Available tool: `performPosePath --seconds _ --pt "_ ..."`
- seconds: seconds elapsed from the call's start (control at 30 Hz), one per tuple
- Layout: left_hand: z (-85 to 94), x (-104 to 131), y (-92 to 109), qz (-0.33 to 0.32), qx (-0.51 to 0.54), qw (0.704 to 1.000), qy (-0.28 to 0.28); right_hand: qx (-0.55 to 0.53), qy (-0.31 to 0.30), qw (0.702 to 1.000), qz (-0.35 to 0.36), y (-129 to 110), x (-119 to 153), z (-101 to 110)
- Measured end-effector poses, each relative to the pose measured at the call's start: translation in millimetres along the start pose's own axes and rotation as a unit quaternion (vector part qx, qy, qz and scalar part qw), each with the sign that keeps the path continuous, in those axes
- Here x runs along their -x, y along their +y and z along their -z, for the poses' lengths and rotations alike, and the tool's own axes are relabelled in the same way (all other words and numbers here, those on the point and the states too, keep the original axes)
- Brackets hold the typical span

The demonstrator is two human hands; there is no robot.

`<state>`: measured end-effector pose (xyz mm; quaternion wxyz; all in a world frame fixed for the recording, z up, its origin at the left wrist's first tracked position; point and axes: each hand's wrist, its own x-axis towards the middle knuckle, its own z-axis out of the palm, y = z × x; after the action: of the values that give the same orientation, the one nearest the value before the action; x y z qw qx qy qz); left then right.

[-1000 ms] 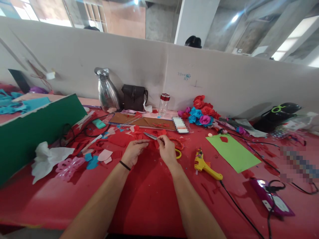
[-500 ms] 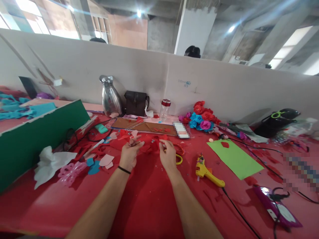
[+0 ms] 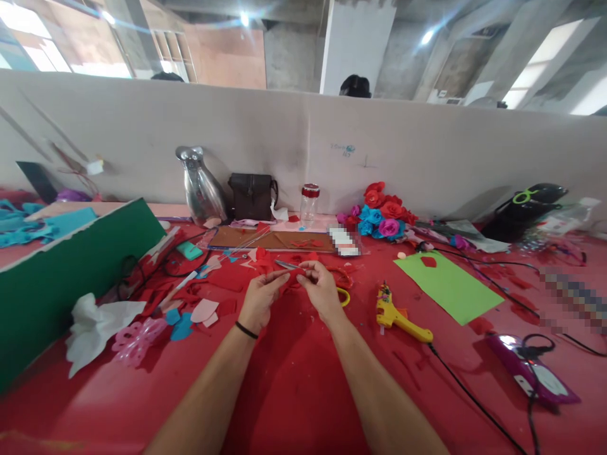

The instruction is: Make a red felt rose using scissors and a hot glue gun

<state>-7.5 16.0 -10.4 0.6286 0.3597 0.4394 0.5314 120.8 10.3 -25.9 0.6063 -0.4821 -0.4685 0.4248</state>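
Note:
My left hand is closed in a pinch, its thumb and forefinger pressed on the edge of a small red piece that looks like a petal. Opposite it, my right hand pinches the same piece from the other side. The red piece is hard to tell from the red scraps behind it. Scissors lie just beyond my fingers: their blades show between the hands, and a yellow handle shows right of my right hand. Pink petal cutouts and blue cutouts lie left of my left hand.
A yellow glue gun with a cord lies at right, near a green sheet. Behind stand a steel jug, a dark bag, a glass jar and a flower bunch. A green board rises at left.
My two hands have drawn closer together, and the left fingers have closed into a pinch. The scissor blades now show between them. The view has shifted slightly.

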Motion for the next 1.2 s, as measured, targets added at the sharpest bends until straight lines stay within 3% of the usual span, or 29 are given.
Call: performPosePath --seconds 0.2,0.47,0.67,0.83,1.07,1.2 --pt "-1.5 -1.0 0.1 -0.003 0.012 0.999 0.033 -0.01 0.005 1.0 -0.007 -6.5 3.5 -4.5" --pt "-4.8 1.7 0.4 0.0 0.023 0.999 0.028 -0.014 -0.001 1.0 -0.024 4.4 -1.3 -4.4" --pt "2.6 -5.1 -5.3 -0.015 0.003 0.999 0.047 0.082 0.013 0.996 -0.018 7.9 -6.0 -0.2" --pt "6.8 -7.8 -3.4 -0.029 0.055 0.995 0.075 0.169 0.045 0.985 -0.008 13.2 -8.5 9.5" --pt "7.5 -7.3 -2.2 -0.022 0.066 0.996 0.06 0.241 0.086 0.965 0.049 7.7 -1.0 3.9" --pt "6.6 -6.6 -4.5 -0.011 0.076 0.996 0.042 0.144 -0.002 0.989 0.023 4.2 2.5 -8.1"
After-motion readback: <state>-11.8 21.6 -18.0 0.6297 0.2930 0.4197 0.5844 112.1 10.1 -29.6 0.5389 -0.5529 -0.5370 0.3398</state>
